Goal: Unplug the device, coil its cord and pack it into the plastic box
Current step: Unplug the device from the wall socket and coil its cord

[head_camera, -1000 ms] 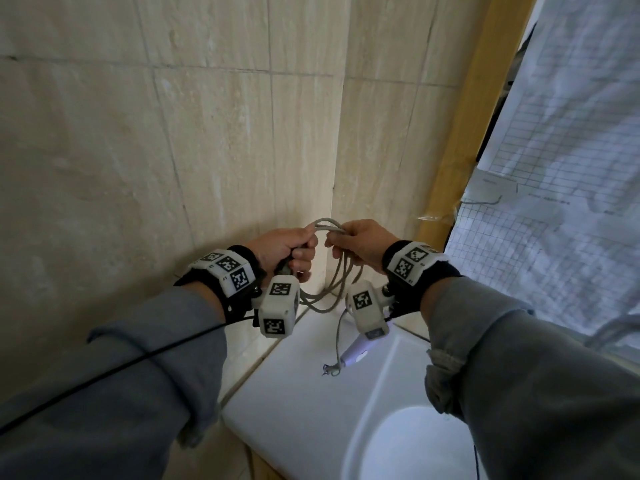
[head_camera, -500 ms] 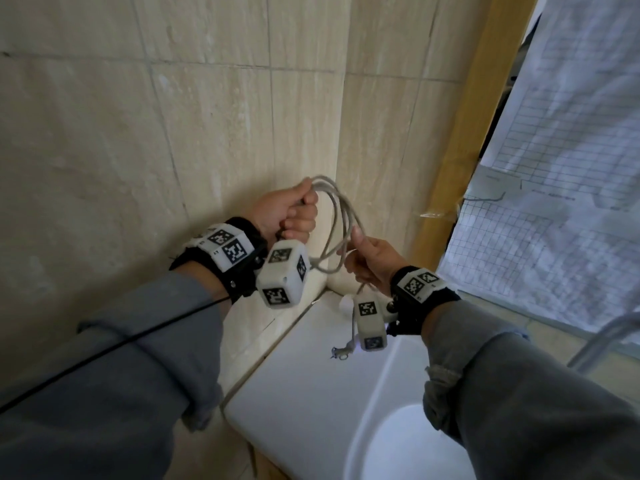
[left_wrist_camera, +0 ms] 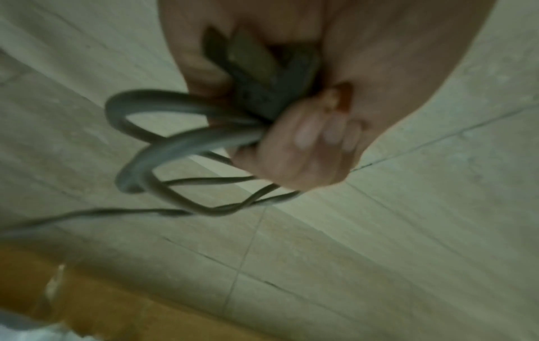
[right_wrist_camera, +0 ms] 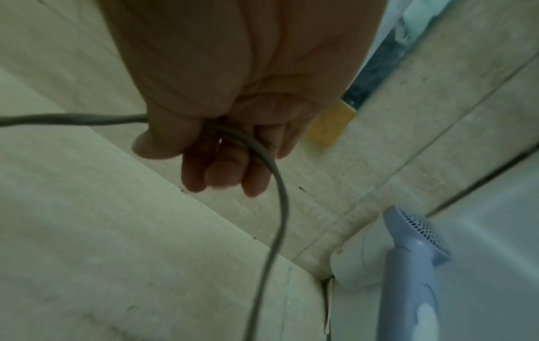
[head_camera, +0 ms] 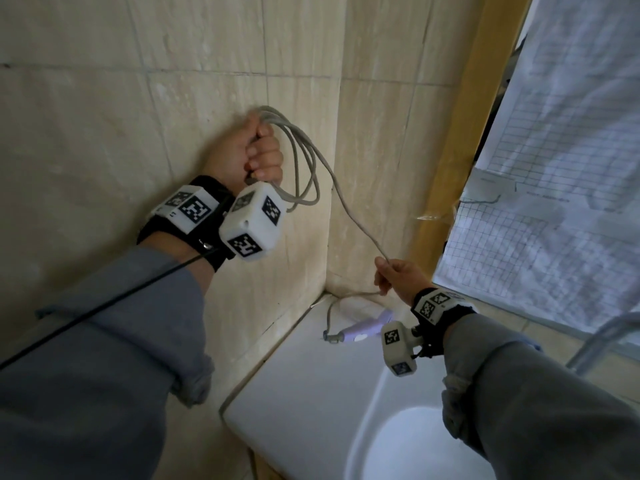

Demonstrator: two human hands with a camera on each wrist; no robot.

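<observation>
Left hand (head_camera: 254, 152) raised in a fist, right hand (head_camera: 398, 277) low with fingers (right_wrist_camera: 221, 170) curled.

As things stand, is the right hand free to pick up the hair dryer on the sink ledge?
Probably not yet. The right hand hangs just above the hair dryer with nothing between them, but its grip pinches the cord that runs to the left hand's coil.

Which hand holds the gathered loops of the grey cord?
The left hand, raised by the tiled wall, grips the grey cord loops; the right hand, lower, pinches only a single strand.
</observation>
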